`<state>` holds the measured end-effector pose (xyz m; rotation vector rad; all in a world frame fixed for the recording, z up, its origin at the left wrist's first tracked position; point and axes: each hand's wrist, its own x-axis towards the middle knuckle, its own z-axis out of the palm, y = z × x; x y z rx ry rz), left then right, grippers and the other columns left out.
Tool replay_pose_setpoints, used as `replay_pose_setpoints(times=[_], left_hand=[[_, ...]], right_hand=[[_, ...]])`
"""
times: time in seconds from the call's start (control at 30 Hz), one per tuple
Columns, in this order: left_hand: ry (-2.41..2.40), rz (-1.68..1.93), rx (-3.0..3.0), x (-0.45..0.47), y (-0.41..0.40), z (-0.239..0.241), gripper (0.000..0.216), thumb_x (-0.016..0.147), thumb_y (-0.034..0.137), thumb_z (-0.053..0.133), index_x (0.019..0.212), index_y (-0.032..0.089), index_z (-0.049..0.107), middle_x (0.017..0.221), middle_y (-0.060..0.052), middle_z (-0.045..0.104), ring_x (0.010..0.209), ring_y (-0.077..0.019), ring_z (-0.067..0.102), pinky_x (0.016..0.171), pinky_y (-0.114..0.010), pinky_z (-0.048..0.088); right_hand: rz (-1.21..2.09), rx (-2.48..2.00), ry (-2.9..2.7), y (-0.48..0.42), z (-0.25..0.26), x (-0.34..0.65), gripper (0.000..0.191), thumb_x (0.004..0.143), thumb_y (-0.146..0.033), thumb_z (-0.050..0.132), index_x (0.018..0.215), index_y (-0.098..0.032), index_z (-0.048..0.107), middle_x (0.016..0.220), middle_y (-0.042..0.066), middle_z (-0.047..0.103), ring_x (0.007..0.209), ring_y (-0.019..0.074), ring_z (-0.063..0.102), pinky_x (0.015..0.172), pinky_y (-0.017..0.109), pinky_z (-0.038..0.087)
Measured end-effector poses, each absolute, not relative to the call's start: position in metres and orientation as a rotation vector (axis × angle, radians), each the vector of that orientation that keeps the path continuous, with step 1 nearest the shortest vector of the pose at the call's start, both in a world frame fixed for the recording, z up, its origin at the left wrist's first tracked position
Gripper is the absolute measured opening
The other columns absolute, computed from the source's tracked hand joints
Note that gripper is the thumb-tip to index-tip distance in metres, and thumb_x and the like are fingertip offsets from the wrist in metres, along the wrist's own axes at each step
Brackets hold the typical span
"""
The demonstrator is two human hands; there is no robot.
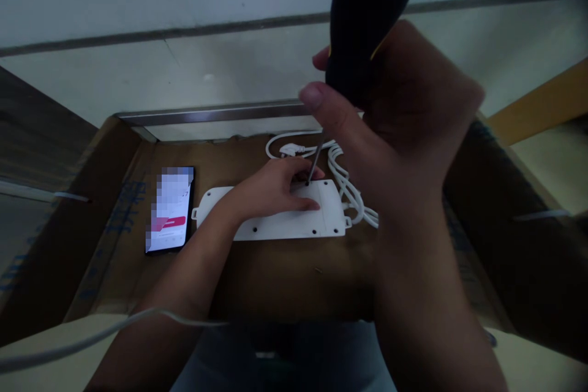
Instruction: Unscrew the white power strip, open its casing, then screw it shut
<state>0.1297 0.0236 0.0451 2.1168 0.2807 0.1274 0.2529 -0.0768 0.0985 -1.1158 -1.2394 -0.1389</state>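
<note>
A white power strip (285, 223) lies underside up on brown cardboard, with several dark screw holes along its edges. My left hand (271, 187) holds it down, thumb on the casing and fingers at its far edge. High in front of the camera, my right hand (395, 110) is closed around the black handle of a screwdriver (362, 12). The thin metal shaft slants down between the left thumb and fingers. Its tip meets a hole near the strip's far edge. White cable with a plug (290, 150) lies coiled behind and to the right of the strip.
A smartphone (177, 220) with a lit screen lies left of the strip. A small screw-like piece (318, 269) rests on the cardboard (275, 275) nearer to me. Cardboard side walls (505, 226) rise at both sides, and a pale wall (206, 73) stands behind.
</note>
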Motion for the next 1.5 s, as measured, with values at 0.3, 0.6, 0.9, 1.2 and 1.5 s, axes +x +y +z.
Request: replay_pose_setpoints(times=[0.3, 0.6, 0.9, 1.2, 1.5], left_hand=[[0.266, 0.132, 2.142, 0.13, 0.024, 0.043, 0.04, 0.08, 0.031, 0.079, 0.116, 0.016, 0.07, 0.115, -0.01, 0.075, 0.109, -0.0253, 0.07, 0.102, -0.041, 0.055], [0.32, 0.216, 2.126, 0.13, 0.023, 0.045, 0.023, 0.087, 0.029, 0.069, 0.105, 0.014, 0.071, 0.099, -0.006, 0.077, 0.089, -0.0186, 0.071, 0.083, -0.03, 0.056], [0.446, 0.249, 2.228, 0.132, 0.026, 0.047, 0.017, 0.086, 0.031, 0.073, 0.084, 0.014, 0.071, 0.079, -0.001, 0.072, 0.073, -0.0135, 0.063, 0.067, -0.026, 0.046], [0.369, 0.164, 2.156, 0.128, 0.027, 0.045, 0.041, 0.075, 0.035, 0.085, 0.109, 0.016, 0.073, 0.103, -0.005, 0.079, 0.096, -0.0226, 0.073, 0.088, -0.034, 0.058], [0.387, 0.101, 2.174, 0.129, 0.026, 0.046, 0.041, 0.075, 0.036, 0.085, 0.109, 0.017, 0.074, 0.109, -0.006, 0.079, 0.103, -0.0246, 0.073, 0.096, -0.037, 0.058]], right_hand=[[-0.097, -1.181, -1.298, -0.078, 0.097, 0.257, 0.013, 0.093, -0.033, 0.068, 0.095, -0.02, 0.065, 0.09, 0.0, 0.063, 0.079, 0.0113, 0.058, 0.068, 0.029, 0.043], [0.02, -1.154, -1.32, -0.08, 0.093, 0.266, 0.024, 0.089, -0.03, 0.071, 0.113, -0.029, 0.07, 0.097, 0.0, 0.066, 0.079, 0.0133, 0.058, 0.071, 0.032, 0.05], [0.092, -0.971, -1.287, -0.074, 0.095, 0.265, 0.029, 0.083, -0.026, 0.078, 0.109, -0.024, 0.067, 0.106, -0.001, 0.065, 0.081, 0.0108, 0.058, 0.069, 0.03, 0.046], [0.043, -1.009, -1.249, -0.074, 0.097, 0.261, 0.022, 0.077, -0.014, 0.071, 0.096, -0.023, 0.064, 0.084, -0.002, 0.063, 0.071, 0.0112, 0.056, 0.063, 0.031, 0.041], [0.006, -1.026, -1.222, -0.071, 0.096, 0.26, 0.025, 0.072, -0.015, 0.071, 0.092, -0.028, 0.062, 0.082, -0.003, 0.062, 0.074, 0.0138, 0.057, 0.063, 0.032, 0.044]])
